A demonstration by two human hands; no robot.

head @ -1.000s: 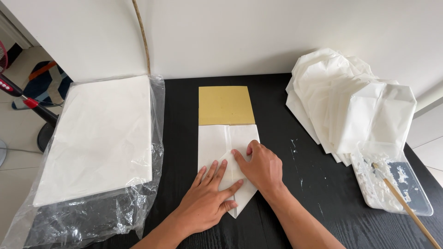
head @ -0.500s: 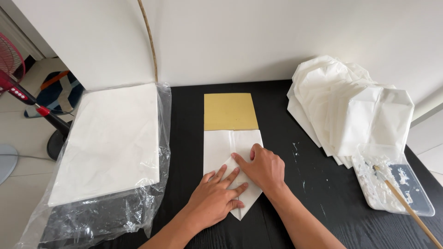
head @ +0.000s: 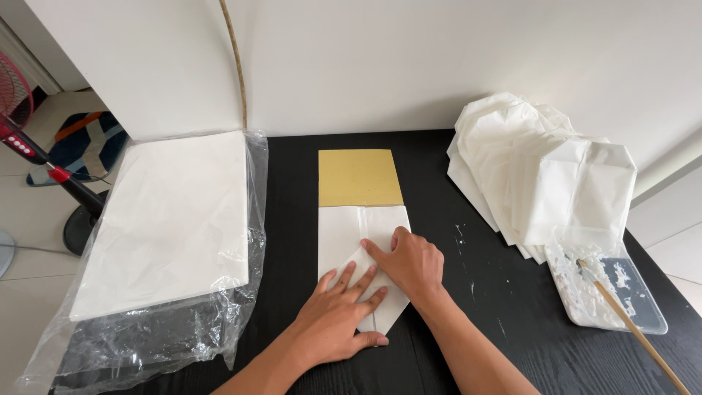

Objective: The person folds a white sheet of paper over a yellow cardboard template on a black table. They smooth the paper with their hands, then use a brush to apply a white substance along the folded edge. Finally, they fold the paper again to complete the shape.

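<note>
Both hands lie flat on a folded white paper sheet [head: 358, 252] in the middle of the black surface [head: 292, 183]. The left hand [head: 333, 316] is spread wide, palm down, fingers fanned over the lower folded flap, the thumb resting near the paper's pointed bottom edge; it grips nothing, only presses. The right hand [head: 409, 265] is likewise open and flat, its fingers together and angled leftward across the diagonal crease, touching the left hand's fingertips. A yellow-tan cardboard rectangle [head: 359, 177] sticks out from the paper's far end. To the left sits a stack of white paper sheets [head: 172, 219] in a clear plastic wrapper [head: 146, 344]. On the right lies a pile of finished white paper bags [head: 541, 175], and nearer, a clear plastic tray [head: 643, 300] with white glue and a wooden-handled brush [head: 629, 322] resting in it.
</note>
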